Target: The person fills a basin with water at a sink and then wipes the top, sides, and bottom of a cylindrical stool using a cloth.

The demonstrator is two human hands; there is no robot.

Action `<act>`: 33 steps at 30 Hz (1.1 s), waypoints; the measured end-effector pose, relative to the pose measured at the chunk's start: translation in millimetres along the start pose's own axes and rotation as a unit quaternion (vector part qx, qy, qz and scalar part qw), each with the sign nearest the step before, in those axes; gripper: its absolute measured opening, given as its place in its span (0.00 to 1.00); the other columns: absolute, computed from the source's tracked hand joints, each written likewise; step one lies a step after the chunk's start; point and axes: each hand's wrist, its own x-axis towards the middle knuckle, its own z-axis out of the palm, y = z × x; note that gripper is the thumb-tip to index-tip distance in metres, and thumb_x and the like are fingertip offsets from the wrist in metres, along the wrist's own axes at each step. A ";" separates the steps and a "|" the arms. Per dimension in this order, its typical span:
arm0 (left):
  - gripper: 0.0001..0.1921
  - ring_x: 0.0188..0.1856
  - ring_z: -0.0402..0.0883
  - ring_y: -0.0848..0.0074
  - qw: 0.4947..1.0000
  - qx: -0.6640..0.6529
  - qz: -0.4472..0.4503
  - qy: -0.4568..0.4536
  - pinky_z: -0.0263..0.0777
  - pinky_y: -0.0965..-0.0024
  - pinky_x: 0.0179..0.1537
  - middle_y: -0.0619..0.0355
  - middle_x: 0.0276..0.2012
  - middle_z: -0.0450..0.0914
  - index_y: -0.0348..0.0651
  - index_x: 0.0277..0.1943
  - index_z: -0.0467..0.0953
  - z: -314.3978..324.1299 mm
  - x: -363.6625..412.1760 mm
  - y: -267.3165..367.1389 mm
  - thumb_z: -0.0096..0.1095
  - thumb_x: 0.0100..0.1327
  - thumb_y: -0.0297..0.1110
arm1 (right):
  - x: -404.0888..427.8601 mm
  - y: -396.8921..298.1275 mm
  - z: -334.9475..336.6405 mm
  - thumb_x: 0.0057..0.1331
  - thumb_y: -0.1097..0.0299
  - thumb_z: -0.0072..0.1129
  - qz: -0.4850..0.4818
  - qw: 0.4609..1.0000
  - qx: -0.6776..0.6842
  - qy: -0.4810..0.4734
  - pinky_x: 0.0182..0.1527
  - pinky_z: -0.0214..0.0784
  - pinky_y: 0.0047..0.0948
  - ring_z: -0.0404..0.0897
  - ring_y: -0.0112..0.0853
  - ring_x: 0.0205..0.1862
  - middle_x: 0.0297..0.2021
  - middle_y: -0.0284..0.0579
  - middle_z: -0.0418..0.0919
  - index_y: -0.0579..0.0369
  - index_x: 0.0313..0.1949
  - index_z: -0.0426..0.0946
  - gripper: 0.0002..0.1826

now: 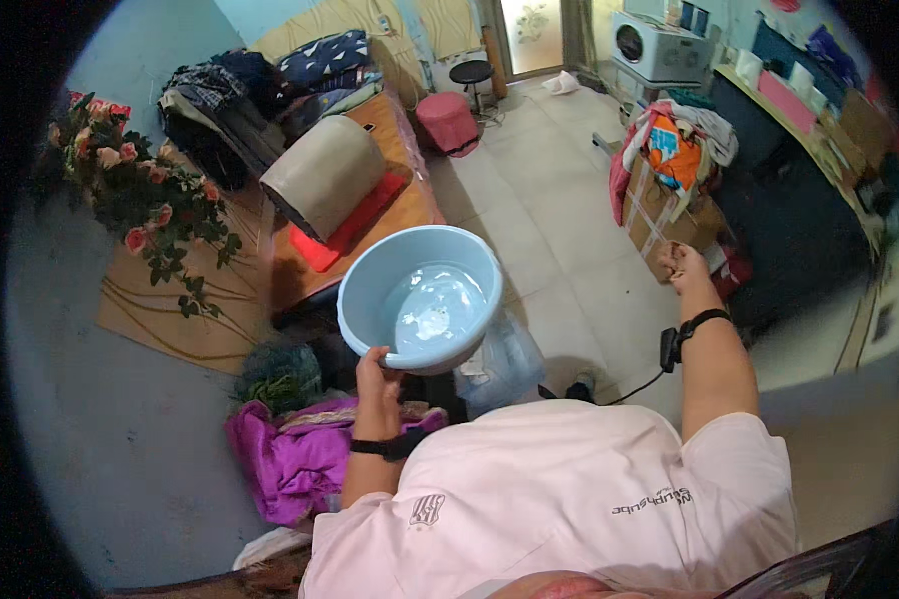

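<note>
My left hand (378, 374) grips the near rim of a light blue plastic basin (359, 299), thumb over the edge. Clear liquid that looks like water lies in the basin and reflects bright light. The basin is held in the air, tilted in view, in front of my body. Out to the right, my right hand (682, 266) is raised with its fingers curled. Whether anything is between those fingers is too small to tell. Behind it in view stands a cardboard box (644, 210) with cloths and an orange package (674, 153) on top.
A beige cylindrical cushion (330, 176) rests on a red item (318, 251) on an orange-covered bench (292, 281). Artificial roses (157, 202) hang at left. A pink stool (447, 123) and a black round stool (472, 73) stand on the tiled floor (539, 224). Purple fabric (292, 457) lies beside me.
</note>
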 end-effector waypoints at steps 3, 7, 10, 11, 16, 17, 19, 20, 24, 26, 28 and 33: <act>0.17 0.44 0.77 0.55 0.996 -0.039 0.036 0.072 0.76 0.48 0.41 0.47 0.42 0.75 0.33 0.48 0.69 42.9 20.4 -4.0 0.52 0.55 0.26 | 40.2 -57.8 8.6 0.70 0.59 0.42 -0.055 0.979 -0.033 0.192 0.17 0.62 0.27 0.78 0.35 0.22 0.28 0.40 0.78 0.49 0.39 0.72 0.11; 0.21 0.47 0.76 0.51 0.995 -0.050 0.031 0.084 0.72 0.42 0.44 0.43 0.50 0.73 0.34 0.53 0.67 58.8 68.0 -16.8 0.50 0.56 0.32 | 101.2 -122.0 -41.9 0.69 0.59 0.46 -0.033 0.982 -0.047 0.180 0.15 0.62 0.26 0.81 0.35 0.26 0.32 0.40 0.81 0.50 0.42 0.73 0.11; 0.22 0.49 0.75 0.50 0.987 -0.101 0.056 0.114 0.69 0.38 0.44 0.44 0.50 0.73 0.35 0.53 0.68 87.6 99.4 -15.9 0.52 0.54 0.32 | 138.5 -149.7 -49.9 0.69 0.60 0.47 -0.034 0.975 -0.093 0.200 0.14 0.58 0.25 0.81 0.32 0.26 0.31 0.38 0.81 0.48 0.41 0.74 0.09; 0.23 0.50 0.74 0.49 0.986 -0.087 0.067 0.128 0.68 0.37 0.43 0.44 0.51 0.73 0.36 0.53 0.68 82.9 113.6 -18.4 0.52 0.54 0.33 | 149.5 -157.2 -38.8 0.69 0.60 0.47 -0.032 0.976 -0.106 0.186 0.14 0.58 0.25 0.81 0.32 0.26 0.31 0.38 0.81 0.48 0.41 0.74 0.09; 0.19 0.39 0.76 0.52 0.963 -0.144 0.131 0.185 0.68 0.42 0.33 0.48 0.42 0.76 0.37 0.48 0.71 85.9 165.4 -22.4 0.57 0.51 0.31 | 172.7 -165.1 11.4 0.69 0.55 0.46 0.042 0.965 -0.170 0.196 0.15 0.45 0.22 0.64 0.23 0.16 0.32 0.39 0.77 0.46 0.45 0.72 0.13; 0.19 0.39 0.76 0.53 0.964 -0.125 0.125 0.197 0.68 0.43 0.32 0.48 0.41 0.75 0.37 0.48 0.71 94.3 175.2 -23.4 0.58 0.51 0.31 | 181.9 -167.6 12.6 0.69 0.55 0.46 0.036 0.963 -0.182 0.195 0.15 0.45 0.22 0.64 0.23 0.16 0.32 0.39 0.77 0.46 0.45 0.72 0.13; 0.19 0.37 0.76 0.55 0.961 -0.100 0.112 0.234 0.68 0.45 0.30 0.48 0.40 0.75 0.36 0.47 0.72 116.9 185.5 -18.6 0.58 0.51 0.31 | 198.8 -171.2 20.9 0.69 0.56 0.46 0.069 0.974 -0.154 0.152 0.15 0.48 0.21 0.72 0.26 0.18 0.33 0.38 0.78 0.46 0.50 0.71 0.15; 0.19 0.37 0.76 0.55 0.955 -0.100 0.112 0.257 0.68 0.45 0.31 0.47 0.40 0.75 0.36 0.47 0.72 119.2 188.1 -16.8 0.58 0.50 0.31 | 201.4 -171.0 37.7 0.69 0.56 0.46 0.068 0.973 -0.169 0.144 0.15 0.48 0.21 0.72 0.26 0.18 0.33 0.38 0.78 0.46 0.50 0.71 0.15; 0.21 0.37 0.76 0.56 0.947 -0.128 0.123 0.269 0.68 0.45 0.33 0.46 0.42 0.74 0.35 0.49 0.71 117.9 208.3 -14.3 0.56 0.50 0.31 | 244.4 -182.5 78.6 0.70 0.61 0.43 0.062 0.977 -0.198 0.058 0.15 0.60 0.25 0.75 0.31 0.19 0.30 0.41 0.81 0.50 0.41 0.75 0.12; 0.21 0.39 0.76 0.56 0.938 -0.142 0.134 0.288 0.69 0.46 0.34 0.46 0.43 0.74 0.35 0.49 0.71 113.9 223.1 -13.5 0.55 0.50 0.31 | 279.2 -187.6 91.6 0.70 0.61 0.42 0.058 0.977 -0.199 0.057 0.17 0.62 0.27 0.76 0.31 0.20 0.31 0.41 0.81 0.51 0.40 0.75 0.12; 0.21 0.38 0.76 0.56 0.929 -0.171 0.141 0.297 0.70 0.48 0.34 0.47 0.43 0.74 0.35 0.49 0.71 109.4 229.0 -16.7 0.55 0.50 0.30 | 309.8 -189.5 113.1 0.69 0.59 0.43 0.067 0.972 -0.226 0.019 0.21 0.64 0.30 0.77 0.31 0.23 0.30 0.37 0.81 0.48 0.40 0.76 0.12; 0.20 0.38 0.78 0.57 0.902 -0.213 0.154 0.343 0.72 0.54 0.33 0.47 0.38 0.76 0.31 0.47 0.71 123.3 246.6 -8.8 0.56 0.48 0.25 | 402.1 -174.5 137.5 0.67 0.61 0.45 0.102 0.956 -0.276 -0.006 0.24 0.64 0.28 0.80 0.33 0.28 0.33 0.30 0.82 0.43 0.40 0.76 0.10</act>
